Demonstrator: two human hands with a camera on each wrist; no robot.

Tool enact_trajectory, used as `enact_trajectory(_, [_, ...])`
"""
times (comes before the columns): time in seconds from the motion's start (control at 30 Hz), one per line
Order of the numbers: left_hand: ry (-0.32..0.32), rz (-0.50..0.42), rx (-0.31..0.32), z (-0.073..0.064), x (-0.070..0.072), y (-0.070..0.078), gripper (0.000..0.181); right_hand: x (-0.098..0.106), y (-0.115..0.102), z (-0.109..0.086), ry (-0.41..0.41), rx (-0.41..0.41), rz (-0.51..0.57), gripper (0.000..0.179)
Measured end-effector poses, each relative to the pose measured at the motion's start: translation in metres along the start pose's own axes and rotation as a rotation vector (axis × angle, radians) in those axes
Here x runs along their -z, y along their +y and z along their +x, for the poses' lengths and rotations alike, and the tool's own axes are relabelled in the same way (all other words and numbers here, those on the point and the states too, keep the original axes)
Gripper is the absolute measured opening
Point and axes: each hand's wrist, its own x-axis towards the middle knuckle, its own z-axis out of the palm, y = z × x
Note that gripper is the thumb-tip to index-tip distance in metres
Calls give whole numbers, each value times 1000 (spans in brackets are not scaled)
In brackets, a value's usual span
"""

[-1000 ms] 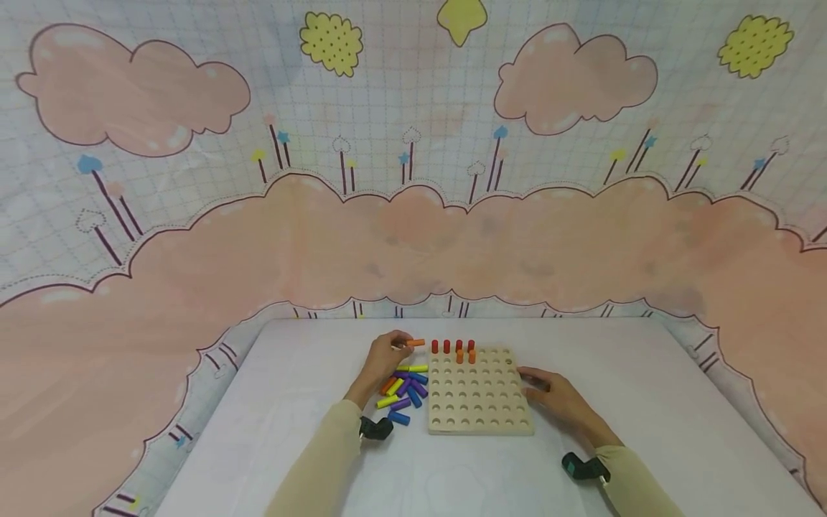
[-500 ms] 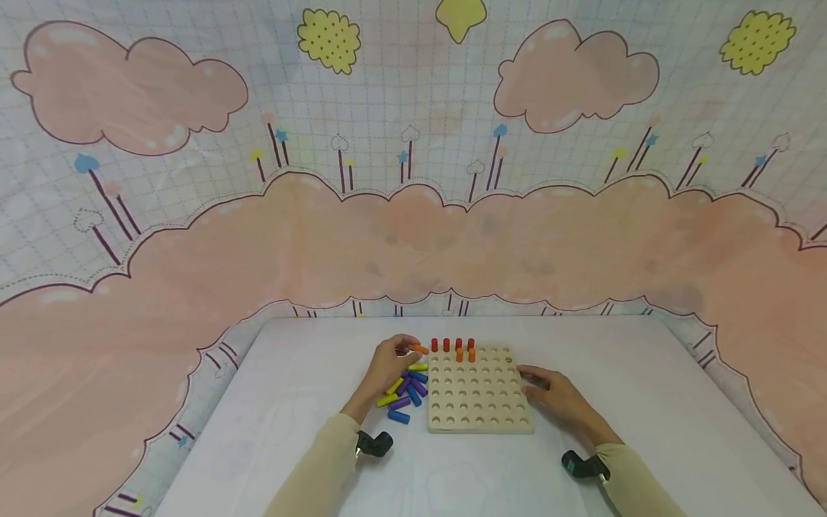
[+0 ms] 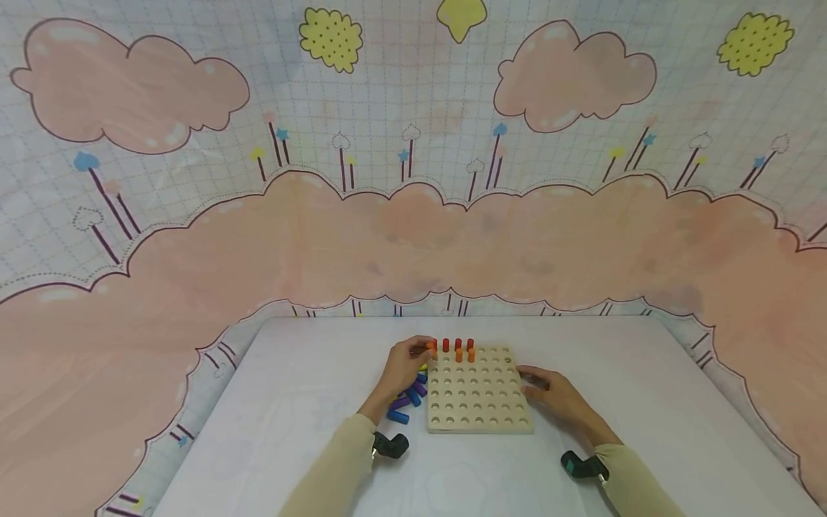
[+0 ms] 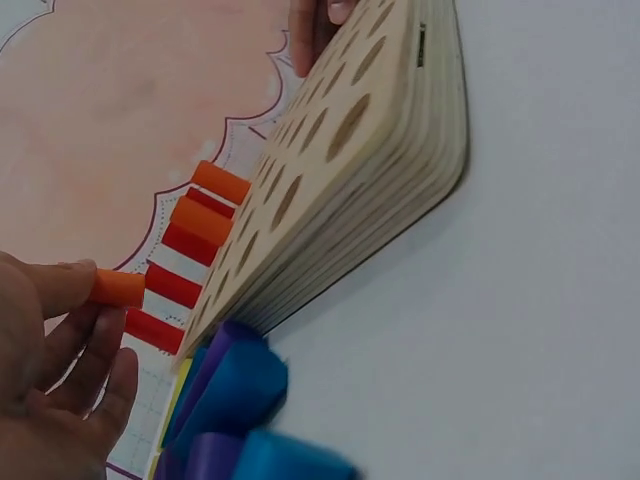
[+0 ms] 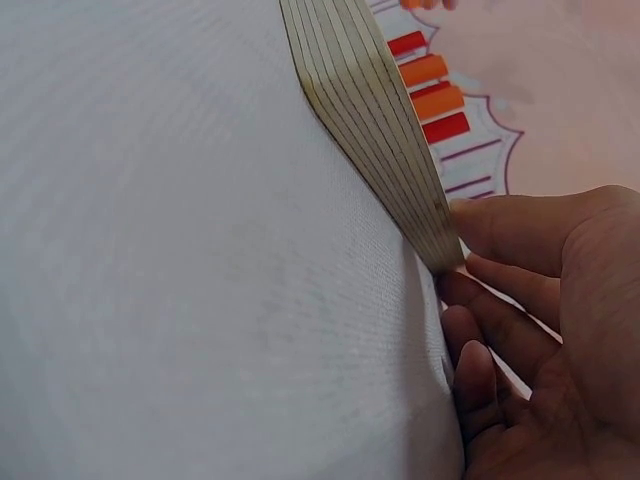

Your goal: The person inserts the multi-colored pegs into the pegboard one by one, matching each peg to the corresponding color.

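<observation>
My left hand [image 3: 402,368] pinches an orange peg [image 4: 118,289] between thumb and fingers over the far left corner of a wooden pegboard [image 3: 478,402]. The held peg lies nearly level in the left wrist view, close to the red pegs [image 4: 172,284]. Several red pegs stand in the board's far row, with two orange pegs [image 3: 465,355] upright in the row in front of them. At the board's right edge, my right hand [image 3: 562,398] rests its fingertips against the side; in the right wrist view its fingers [image 5: 515,235] meet the board's corner.
Loose blue peg [image 3: 398,416], purple and yellow pegs lie in a heap left of the board, partly hidden under my left hand. All of it is on a white table [image 3: 291,402]. A patterned cloth [image 3: 388,244] hangs behind the far table edge.
My left hand has moved right with the orange peg, from beside the board to over its far left corner, and now covers part of the heap. My right hand has stayed put.
</observation>
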Motion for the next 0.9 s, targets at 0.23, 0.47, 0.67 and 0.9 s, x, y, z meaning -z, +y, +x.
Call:
enact_trajectory(0.23, [59, -60, -32, 5, -13, 1, 21, -1, 2, 0, 2, -4, 8, 47])
enact_trajectory(0.47, [70, 5, -56, 12, -24, 1, 18, 0, 5, 2, 0, 12, 11, 46])
enact_trajectory(0.67, [35, 29, -24, 17, -30, -2, 19, 2, 4, 4, -11, 20, 23, 47])
enact_trajectory(0.9, [26, 59, -7, 21, -36, -4, 22, 4, 4, 7, -18, 26, 27, 46])
